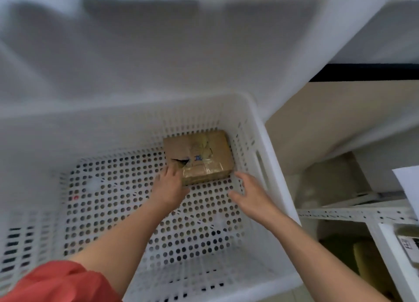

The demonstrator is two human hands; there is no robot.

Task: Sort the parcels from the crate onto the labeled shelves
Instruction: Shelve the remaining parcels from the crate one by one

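**Parcel (197, 154) lies in the far right corner of the crate (267, 165), both hands reaching for it**

The crate is white plastic with walls and floor full of round holes, and it fills the middle and lower left of the frame. Behind it, across the top of the frame, is a blurred white surface with grey shadows. To the right is a pale beige surface with a black strip (362, 71) above it. At the lower right stands a white metal shelf (353, 213) with a punched rail. A sheet of white paper (408, 188) hangs in from the right edge.

The parcel is a brown cardboard box wrapped in clear tape, with a dark tear near its left edge. It lies flat on the crate floor, close to the right wall.

The left hand (170, 186) reaches forward from a red sleeve (56, 283) in the lower left. Its fingers touch the parcel's near left corner, but blur hides whether they curl round it. The right hand (249, 193) is spread, with straight fingers and the thumb out to the side. It is just beside the parcel's near right corner, between the box and the crate's right wall, and holds nothing.
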